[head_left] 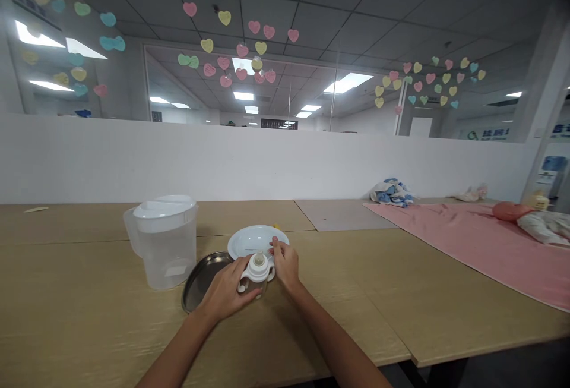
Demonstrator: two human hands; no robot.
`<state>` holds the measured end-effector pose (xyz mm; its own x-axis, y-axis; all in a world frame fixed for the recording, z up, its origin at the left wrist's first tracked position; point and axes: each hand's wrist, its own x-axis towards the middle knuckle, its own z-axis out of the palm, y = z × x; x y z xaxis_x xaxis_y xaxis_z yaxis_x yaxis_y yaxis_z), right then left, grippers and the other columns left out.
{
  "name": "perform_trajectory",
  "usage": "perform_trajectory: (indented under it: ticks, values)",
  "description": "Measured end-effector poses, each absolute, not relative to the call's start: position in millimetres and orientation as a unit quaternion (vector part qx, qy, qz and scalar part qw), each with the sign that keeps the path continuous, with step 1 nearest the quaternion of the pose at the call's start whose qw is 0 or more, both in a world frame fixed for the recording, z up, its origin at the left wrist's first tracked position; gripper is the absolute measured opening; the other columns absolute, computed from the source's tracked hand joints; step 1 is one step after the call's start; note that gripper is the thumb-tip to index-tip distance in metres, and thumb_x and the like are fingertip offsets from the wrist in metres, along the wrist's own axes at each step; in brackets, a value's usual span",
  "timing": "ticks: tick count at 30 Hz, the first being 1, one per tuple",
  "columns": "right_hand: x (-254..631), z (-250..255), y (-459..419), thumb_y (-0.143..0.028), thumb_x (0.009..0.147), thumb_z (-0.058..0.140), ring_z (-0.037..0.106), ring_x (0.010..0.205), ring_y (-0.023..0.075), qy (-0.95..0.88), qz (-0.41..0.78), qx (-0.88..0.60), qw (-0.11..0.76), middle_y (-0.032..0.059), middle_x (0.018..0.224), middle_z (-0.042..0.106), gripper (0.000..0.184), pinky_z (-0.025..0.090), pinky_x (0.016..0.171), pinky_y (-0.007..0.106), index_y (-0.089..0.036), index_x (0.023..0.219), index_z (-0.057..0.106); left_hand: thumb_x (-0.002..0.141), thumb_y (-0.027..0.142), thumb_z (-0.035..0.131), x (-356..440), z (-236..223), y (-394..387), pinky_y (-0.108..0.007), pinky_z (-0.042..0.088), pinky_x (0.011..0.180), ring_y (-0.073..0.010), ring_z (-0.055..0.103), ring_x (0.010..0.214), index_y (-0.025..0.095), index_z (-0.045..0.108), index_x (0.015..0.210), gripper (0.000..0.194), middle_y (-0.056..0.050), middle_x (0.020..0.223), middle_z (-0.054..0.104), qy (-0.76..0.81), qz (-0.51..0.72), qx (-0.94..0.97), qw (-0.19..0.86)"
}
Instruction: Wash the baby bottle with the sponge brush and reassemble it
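Note:
A baby bottle [258,269] with a white collar, a teat and side handles stands on the table in front of me. My left hand [225,293] wraps its left side and handle. My right hand [285,263] presses in at the right of the white collar, fingers pinched together. Behind the bottle lies a white plate [249,240], partly hidden by my right hand. To the left, a round metal dish [200,286] lies beside my left hand, and a clear plastic pitcher [167,254] with a white lid stands behind it.
The wooden table [378,269] runs right, with its front edge at lower right. A pink cloth [445,239] spreads over the right end, with a baby doll [538,221] on it. A crumpled blue-and-white cloth [392,193] lies against a low white partition [222,162].

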<state>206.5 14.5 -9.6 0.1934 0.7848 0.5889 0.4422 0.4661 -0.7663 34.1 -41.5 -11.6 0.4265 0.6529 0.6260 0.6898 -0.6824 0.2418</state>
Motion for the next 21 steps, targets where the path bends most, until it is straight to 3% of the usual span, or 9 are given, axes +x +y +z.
perform_trajectory:
  ticks: [6, 12, 16, 21]
  values:
    - [207, -10, 11, -0.054, 0.087, 0.032, 0.059, 0.061, 0.0189, -0.647, 0.080, -0.483, 0.585, 0.0082, 0.060, 0.064, 0.056, 0.039, 0.059, 0.027, -0.018, 0.063, 0.067, 0.075, 0.043, 0.056, 33, -13, -41, -0.034, 0.046, 0.086, -0.0234, 0.057, 0.102, 0.022, 0.038, 0.126, 0.059, -0.008, 0.118, 0.057, -0.398, -0.360, -0.844, 0.020]
    - [208, -2, -2, -0.045, 0.087, 0.036, 0.058, 0.081, 0.0197, -0.754, 0.073, -0.321, 0.569, 0.0075, 0.083, 0.066, 0.040, 0.040, 0.077, 0.032, -0.018, 0.084, 0.065, 0.074, 0.044, 0.057, 35, -11, -42, -0.033, 0.048, 0.080, -0.0225, 0.059, 0.095, 0.021, 0.042, 0.123, 0.056, -0.007, 0.112, 0.060, -0.408, -0.360, -0.838, 0.023]
    - [203, -3, -10, -0.050, 0.077, 0.050, 0.053, 0.075, 0.0190, -0.810, 0.047, -0.272, 0.517, 0.0060, 0.078, 0.061, 0.034, 0.039, 0.070, 0.031, -0.018, 0.084, 0.059, 0.075, 0.041, 0.056, 38, -7, -46, -0.032, 0.048, 0.078, -0.0214, 0.059, 0.092, 0.022, 0.043, 0.121, 0.052, -0.007, 0.108, 0.061, -0.412, -0.371, -0.832, -0.021]
    - [197, -7, -10, -0.047, 0.073, 0.055, 0.046, 0.068, 0.0151, -0.788, 0.050, -0.294, 0.539, 0.0011, 0.073, 0.050, 0.029, 0.036, 0.063, 0.027, -0.018, 0.076, 0.049, 0.071, 0.040, 0.061, 41, -3, -49, -0.033, 0.046, 0.079, -0.0223, 0.058, 0.093, 0.021, 0.051, 0.110, 0.044, -0.007, 0.104, 0.061, -0.424, -0.395, -0.810, -0.085]
